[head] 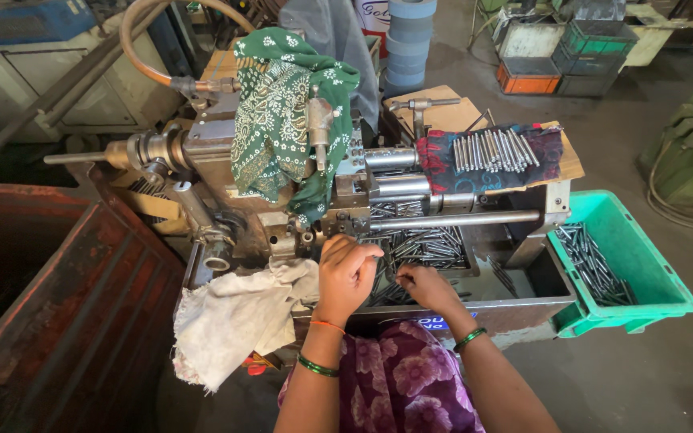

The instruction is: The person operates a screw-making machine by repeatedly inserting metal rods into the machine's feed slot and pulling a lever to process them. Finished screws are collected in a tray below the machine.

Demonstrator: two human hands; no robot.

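A heap of thin metal rods [423, 244] is seen lying in the machine's metal tray [551, 277], spread from under the horizontal steel bar [451, 219] toward the tray's near edge. The left hand [346, 273] is held over the near left part of the heap, its fingers [366, 253] curled together into a loose fist; whether rods are enclosed in it cannot be told. The right hand [425, 286] is laid on the rods near the tray's near edge, its fingers [403, 277] bent down among them, apparently pinched on a few, though the grip is hidden. A white rag [230, 317] is draped over the tray's near left corner, and a green patterned cloth [282, 120] is hung over the machine [202, 160] behind. Finished-looking rods are laid in a row on a dark cloth [491, 156] at the far right, and more are kept in the green bin [627, 256] beside the tray's right edge. For the gathering to be done well, it is judged that the rods should be aligned parallel before being lifted, taken in small bundles, and kept clear of the bar and tooling above.
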